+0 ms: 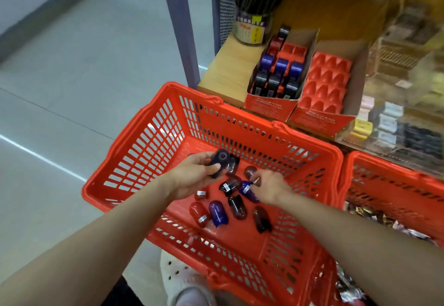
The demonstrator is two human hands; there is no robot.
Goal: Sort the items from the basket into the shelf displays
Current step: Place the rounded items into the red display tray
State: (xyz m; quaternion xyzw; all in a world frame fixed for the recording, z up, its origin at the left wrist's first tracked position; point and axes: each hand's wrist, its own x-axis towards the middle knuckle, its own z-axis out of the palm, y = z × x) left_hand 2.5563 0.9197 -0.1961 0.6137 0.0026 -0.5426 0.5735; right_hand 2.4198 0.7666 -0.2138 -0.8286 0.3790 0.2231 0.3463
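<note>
Basket [134, 156]: red, on the floor below the shelf, small capsule-shaped items loose on its bottom.
Left display box [269, 106]: on the shelf, partly filled.
Right display box [319, 120]: red tray, slots bare.
Left hand [192, 178]: fingers curled round a dark item [219, 161], above the basket.
Right hand [271, 188]: pinching a blue item [247, 191] on the basket bottom.

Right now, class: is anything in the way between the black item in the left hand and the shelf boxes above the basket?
Nothing visible blocks it. The left hand holds the black item above the basket; only the basket's far rim lies between it and the half-filled box and the empty box.
</note>
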